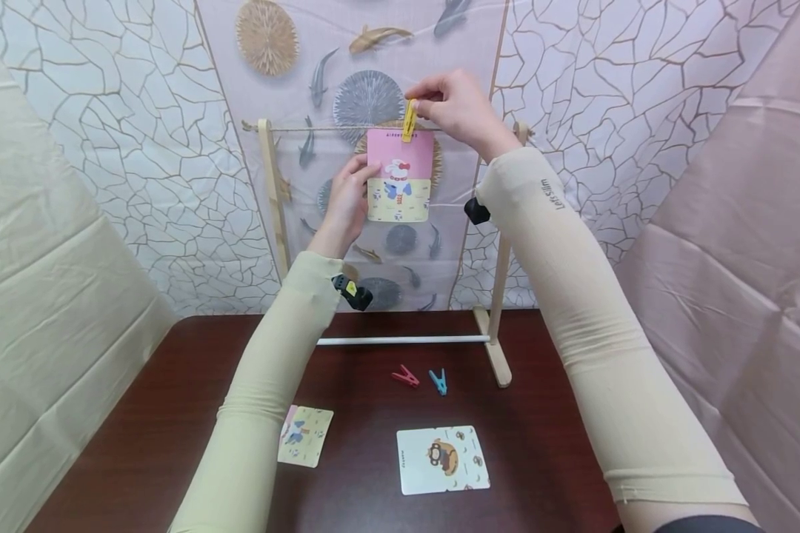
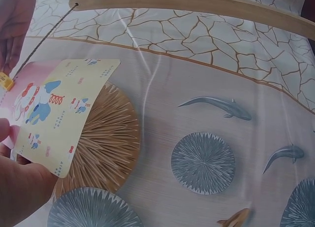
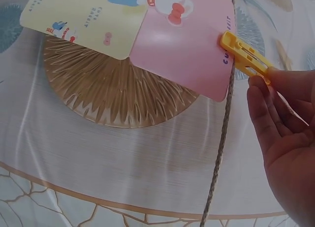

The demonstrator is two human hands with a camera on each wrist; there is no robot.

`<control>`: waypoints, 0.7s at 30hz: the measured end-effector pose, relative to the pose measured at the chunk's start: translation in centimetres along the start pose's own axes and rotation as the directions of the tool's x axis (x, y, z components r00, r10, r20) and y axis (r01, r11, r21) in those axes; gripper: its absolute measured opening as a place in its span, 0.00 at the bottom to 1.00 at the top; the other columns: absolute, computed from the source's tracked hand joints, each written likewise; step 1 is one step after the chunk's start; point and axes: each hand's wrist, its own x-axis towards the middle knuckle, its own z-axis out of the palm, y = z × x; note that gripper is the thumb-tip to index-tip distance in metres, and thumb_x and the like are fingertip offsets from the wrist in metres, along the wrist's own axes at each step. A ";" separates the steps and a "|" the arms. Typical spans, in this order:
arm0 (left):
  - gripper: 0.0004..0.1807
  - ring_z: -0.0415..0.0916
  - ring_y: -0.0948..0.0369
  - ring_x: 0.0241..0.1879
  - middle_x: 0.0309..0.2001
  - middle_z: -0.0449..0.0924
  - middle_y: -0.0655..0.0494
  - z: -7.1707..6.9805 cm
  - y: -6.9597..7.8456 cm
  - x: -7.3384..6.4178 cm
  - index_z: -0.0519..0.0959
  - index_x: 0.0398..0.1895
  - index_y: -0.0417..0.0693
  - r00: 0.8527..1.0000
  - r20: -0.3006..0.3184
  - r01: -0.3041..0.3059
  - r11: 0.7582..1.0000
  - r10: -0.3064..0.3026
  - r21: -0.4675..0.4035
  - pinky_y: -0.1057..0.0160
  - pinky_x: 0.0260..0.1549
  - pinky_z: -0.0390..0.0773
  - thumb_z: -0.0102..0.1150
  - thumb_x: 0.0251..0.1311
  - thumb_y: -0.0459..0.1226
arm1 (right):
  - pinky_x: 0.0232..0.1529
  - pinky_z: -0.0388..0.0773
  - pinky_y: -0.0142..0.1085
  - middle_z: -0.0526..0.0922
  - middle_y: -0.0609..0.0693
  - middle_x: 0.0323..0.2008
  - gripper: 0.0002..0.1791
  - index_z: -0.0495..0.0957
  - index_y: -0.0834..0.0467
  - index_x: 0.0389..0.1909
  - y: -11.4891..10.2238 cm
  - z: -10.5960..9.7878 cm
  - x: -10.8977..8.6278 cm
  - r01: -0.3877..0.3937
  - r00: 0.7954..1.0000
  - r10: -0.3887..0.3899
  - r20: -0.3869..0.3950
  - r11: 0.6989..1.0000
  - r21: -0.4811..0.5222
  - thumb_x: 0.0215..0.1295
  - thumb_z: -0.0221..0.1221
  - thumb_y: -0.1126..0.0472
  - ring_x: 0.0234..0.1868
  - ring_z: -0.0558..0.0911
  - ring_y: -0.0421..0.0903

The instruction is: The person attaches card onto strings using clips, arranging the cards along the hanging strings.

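Observation:
A pink and yellow card [image 1: 400, 200] with a cartoon rabbit hangs upright at a string [image 3: 222, 133] stretched across a wooden frame. My left hand [image 1: 350, 196] pinches the card's left edge between thumb and fingers. At the card's top edge, my right hand [image 1: 463, 111] pinches a yellow clothespin [image 3: 248, 57] by its handle end. In the right wrist view the clothespin's tip lies over the card's edge and the string. The left wrist view shows the left thumb [image 2: 5, 131] on the card's front, with the fingers mostly hidden behind it.
The wooden frame [image 1: 273, 200] stands on a dark table [image 1: 353, 392], a white bar [image 1: 407, 340] across its bottom. A red clothespin [image 1: 406, 376], a blue clothespin [image 1: 438, 382], a monkey card [image 1: 443, 460] and a second yellow card [image 1: 310, 437] lie in front, the last partly behind my left sleeve.

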 end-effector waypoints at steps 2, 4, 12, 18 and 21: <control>0.05 0.75 0.57 0.44 0.45 0.78 0.51 0.0 0.0 0.0 0.78 0.46 0.47 1.000 0.000 0.000 1.000 0.000 0.001 0.60 0.43 0.75 0.53 0.73 0.34 | 0.51 0.75 0.30 0.82 0.53 0.56 0.17 0.80 0.58 0.62 -0.1 0.1 0.0 0.009 1.000 -0.009 0.008 1.000 -0.017 0.76 0.55 0.60 0.51 0.79 0.42; 0.05 0.75 0.57 0.44 0.45 0.78 0.51 0.0 0.0 -0.1 0.78 0.46 0.47 1.000 0.002 0.002 1.000 -0.002 0.004 0.60 0.44 0.75 0.53 0.73 0.34 | 0.51 0.76 0.30 0.82 0.53 0.56 0.17 0.80 0.58 0.61 -0.1 0.2 0.0 0.025 1.000 -0.025 0.013 0.999 -0.039 0.76 0.55 0.61 0.51 0.79 0.42; 0.04 0.75 0.57 0.45 0.46 0.78 0.51 0.1 -0.1 -0.3 0.78 0.44 0.47 1.000 0.006 0.014 1.000 -0.014 0.004 0.60 0.44 0.74 0.54 0.72 0.34 | 0.50 0.75 0.30 0.83 0.53 0.56 0.17 0.80 0.58 0.61 -0.2 0.4 -0.1 0.065 0.998 -0.062 0.030 0.992 -0.111 0.76 0.55 0.60 0.49 0.79 0.41; 0.04 0.75 0.57 0.46 0.45 0.78 0.52 0.1 -0.1 -0.2 0.79 0.44 0.47 1.000 -0.001 0.002 1.000 -0.002 -0.006 0.61 0.45 0.74 0.54 0.72 0.33 | 0.51 0.75 0.31 0.83 0.52 0.57 0.18 0.79 0.58 0.62 -0.4 0.5 -0.1 0.067 0.997 -0.063 0.035 0.989 -0.129 0.76 0.55 0.58 0.50 0.79 0.42; 0.04 0.75 0.57 0.46 0.45 0.78 0.52 0.1 -0.2 -0.1 0.79 0.43 0.48 1.000 -0.008 -0.002 1.000 0.002 -0.015 0.61 0.46 0.74 0.54 0.71 0.33 | 0.53 0.75 0.32 0.82 0.52 0.57 0.18 0.79 0.58 0.62 -0.6 0.5 -0.2 0.061 0.998 -0.057 0.041 0.992 -0.107 0.76 0.55 0.58 0.52 0.79 0.43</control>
